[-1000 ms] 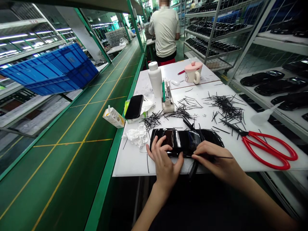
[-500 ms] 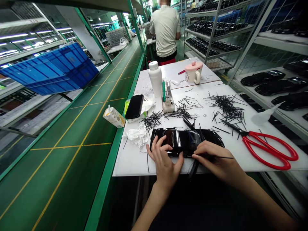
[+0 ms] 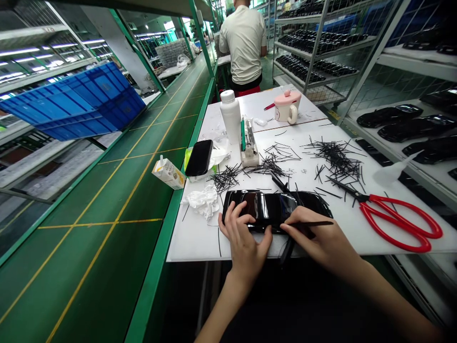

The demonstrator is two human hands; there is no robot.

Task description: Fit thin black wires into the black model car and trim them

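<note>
The glossy black plastic toy-car body (image 3: 274,208) lies lengthwise at the near edge of the white worktable (image 3: 200,238), right in front of us. Our left hand (image 3: 246,245) rests on its near-left end, fingers spread over the roof and thumb against the lower edge, pressing it flat rather than gripping it. Our right hand (image 3: 323,243) is pinched around a thin black plastic strip (image 3: 310,223), which we hold nearly level along the car's near side, its tip at the lower edge of the body.

To do this step well, we judge that the left hand should hold the shell firmly so it cannot slide on the smooth table, while the right keeps the strip low and parallel to the edge, with light pressure so the thin piece does not bend or scratch the gloss.

Just left of the car sits a crumpled white tissue (image 3: 204,200). Behind it lie loose heaps of short black strips (image 3: 335,157), and to the right, well clear of our hand, large red-handled scissors (image 3: 396,216). Further back stand a black smartphone (image 3: 199,157), a white plastic bottle (image 3: 230,116) and a pink-lidded cream mug (image 3: 287,107). A person in a pale shirt (image 3: 244,43) works beyond the table, back turned.
</note>
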